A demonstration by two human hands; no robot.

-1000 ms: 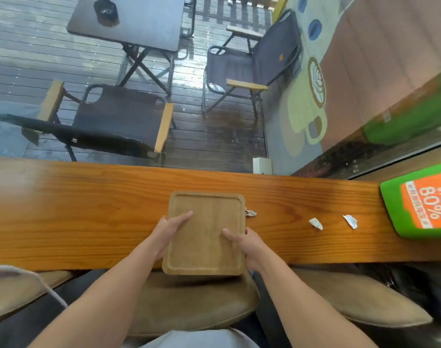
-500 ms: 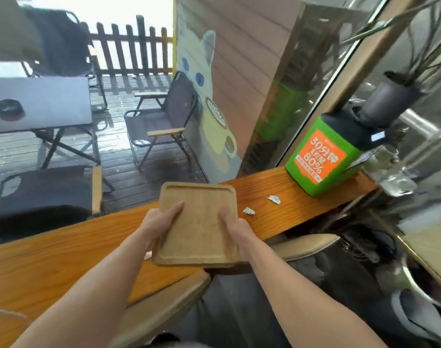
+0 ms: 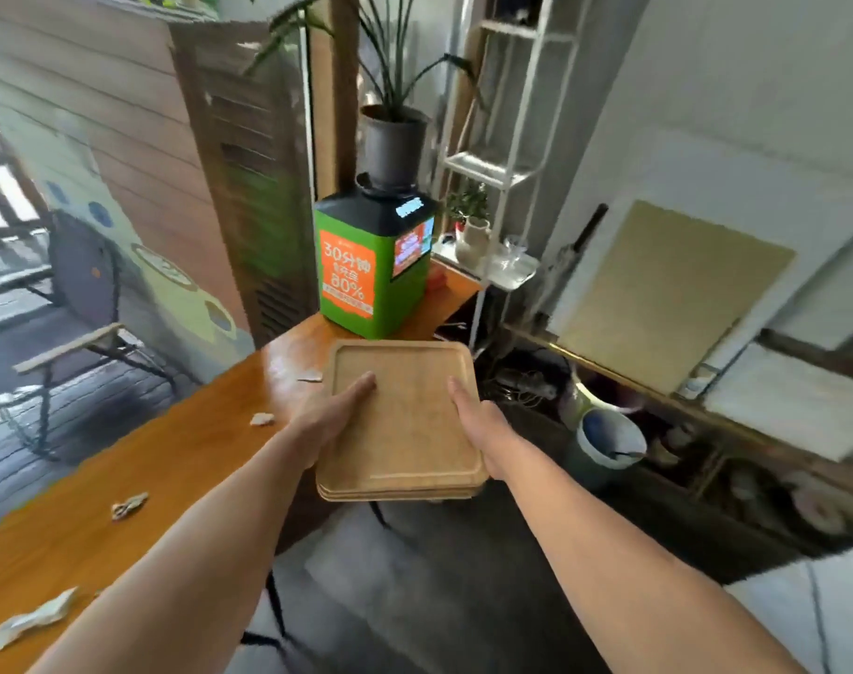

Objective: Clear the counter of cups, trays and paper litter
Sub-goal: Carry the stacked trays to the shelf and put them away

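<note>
Orange wooden counter [image 3: 196,454] alongside: stacked pale square wooden trays [image 3: 405,430], left hand [image 3: 334,420] and right hand [image 3: 478,423] gripping opposite edges; best carried level.

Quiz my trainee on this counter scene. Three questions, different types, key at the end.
1. True or false: one hand alone holds the stack of wooden trays.
2. What litter lies on the counter? A) cups B) paper scraps C) spoons
3. Fill in: the potted plant stands on the ___ box.
Key: 1. False: the left hand and right hand both grip it. 2. B. 3. green.
</note>
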